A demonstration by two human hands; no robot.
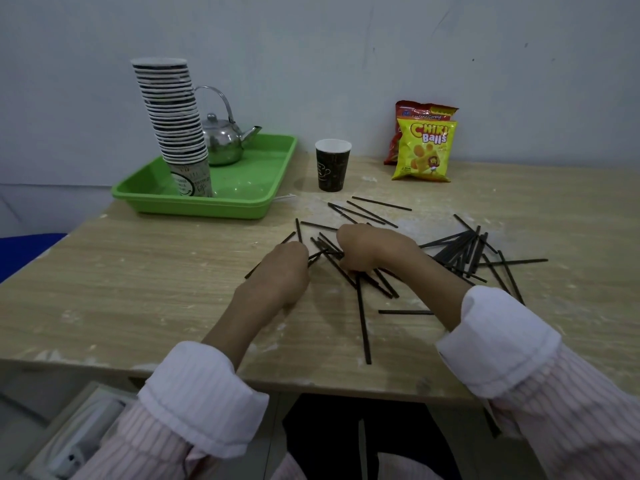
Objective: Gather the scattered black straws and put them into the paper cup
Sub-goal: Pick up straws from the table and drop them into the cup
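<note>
Several black straws [460, 252] lie scattered over the middle and right of the wooden table [138, 289]. A dark paper cup [332, 166] with a white inside stands upright beyond them, apart from the pile. My left hand [282, 271] is curled over straws at the left side of the pile and grips some. My right hand [367, 247] is curled over the centre of the pile, fingers round several straws. The fingertips of both hands are hidden from the camera. One long straw [363, 323] points toward the table's near edge.
A green tray [242, 202] at the back left holds a tall stack of paper cups [173, 119] and a steel kettle [223, 140]. Two snack bags [424, 147] lean on the wall at the back right. The table's near edge runs below my sleeves.
</note>
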